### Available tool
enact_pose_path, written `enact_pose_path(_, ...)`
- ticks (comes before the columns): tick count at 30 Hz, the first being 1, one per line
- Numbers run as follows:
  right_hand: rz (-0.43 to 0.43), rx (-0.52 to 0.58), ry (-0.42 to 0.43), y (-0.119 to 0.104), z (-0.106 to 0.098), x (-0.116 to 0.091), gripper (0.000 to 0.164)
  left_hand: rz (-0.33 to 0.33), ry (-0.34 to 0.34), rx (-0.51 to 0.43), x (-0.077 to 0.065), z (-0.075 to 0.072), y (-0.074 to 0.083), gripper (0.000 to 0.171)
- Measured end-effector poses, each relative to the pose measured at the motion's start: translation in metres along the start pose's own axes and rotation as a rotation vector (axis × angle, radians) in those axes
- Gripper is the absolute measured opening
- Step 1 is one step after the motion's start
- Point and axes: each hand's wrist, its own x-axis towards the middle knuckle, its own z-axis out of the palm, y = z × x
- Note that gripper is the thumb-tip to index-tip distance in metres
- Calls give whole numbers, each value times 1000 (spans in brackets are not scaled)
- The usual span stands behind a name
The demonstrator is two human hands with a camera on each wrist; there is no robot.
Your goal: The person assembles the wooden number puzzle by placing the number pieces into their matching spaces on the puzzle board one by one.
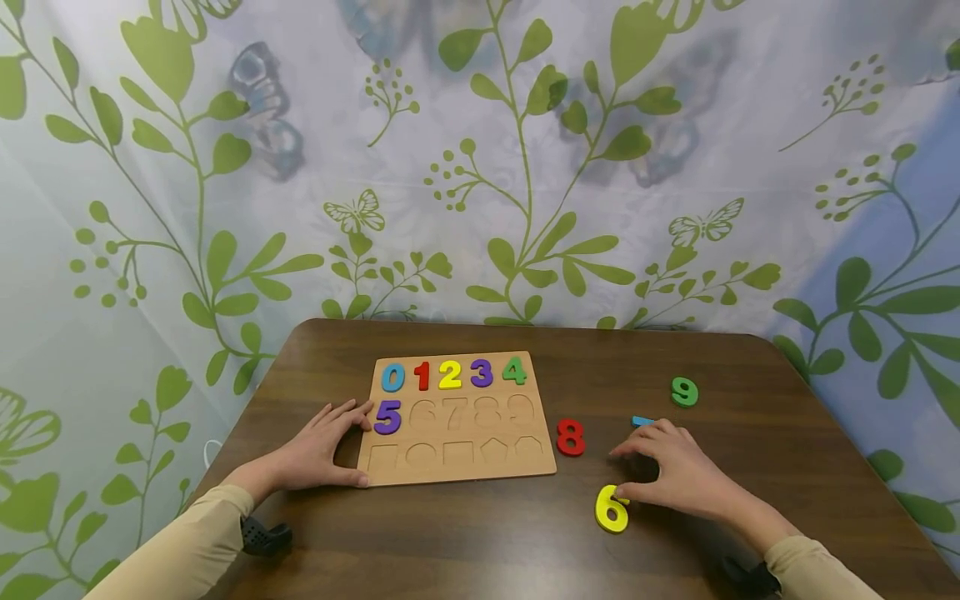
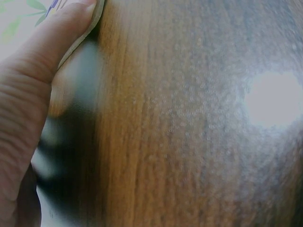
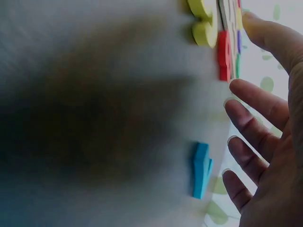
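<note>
A wooden number board lies on the table, with coloured 0 to 4 across its top row and a purple 5 starting the second. My left hand rests at the board's left edge, fingers by the 5 and thumb at the near corner. In the left wrist view the thumb lies along the board's edge. My right hand hovers with parted fingers, its thumb over the yellow 6. Beyond its fingers shows a blue number piece, partly hidden. Nothing is between the right fingers.
A red 8 lies between the board and my right hand. Farther back on the right is a green 9. The brown table reaches to a leaf-patterned curtain behind it.
</note>
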Motion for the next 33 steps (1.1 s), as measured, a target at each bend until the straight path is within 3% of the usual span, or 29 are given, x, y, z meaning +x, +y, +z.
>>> enact_pose_path(8,73,-14,-33,-14,13,-18,59,-3,-3,1,0,-1,1,77)
enact_pose_path(16,141,-81,10,-24,25,-31,75,-2,-6,5,0,-1,2,76)
enact_pose_path(23,167,-101,93,-27,33,-36,73,-2,-2,-1,0,-1,2,76)
enact_pose_path(33,186,-98,92,-28,36,-35,70,18,5,-14,0,-1,1,73)
